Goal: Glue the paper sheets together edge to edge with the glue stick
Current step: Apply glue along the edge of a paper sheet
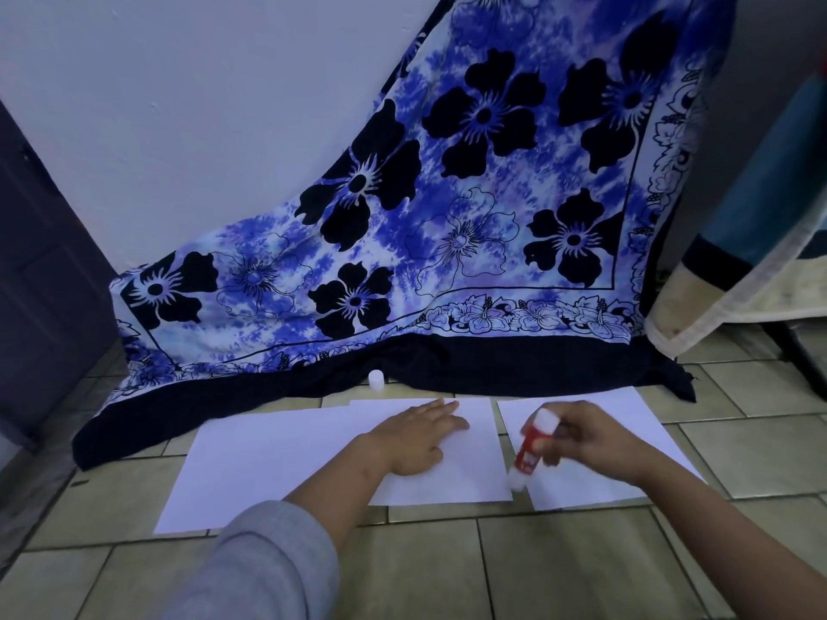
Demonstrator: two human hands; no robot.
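Three white paper sheets lie on the tiled floor: a left sheet [250,472], a middle sheet [465,481] overlapping its right side, and a right sheet [604,481] set apart by a narrow gap. My left hand [416,440] rests flat on the middle sheet, fingers straight. My right hand [590,440] grips a red glue stick [528,449], tilted, with its white glue tip down at the near right corner of the middle sheet. The white cap [377,380] stands on the floor behind the sheets.
A blue floral cloth [447,217] hangs down the wall and spreads onto the floor just behind the sheets. A dark door [40,261] stands at the left. Bedding [738,279] hangs at the right. Beige floor tiles [537,566] lie in front.
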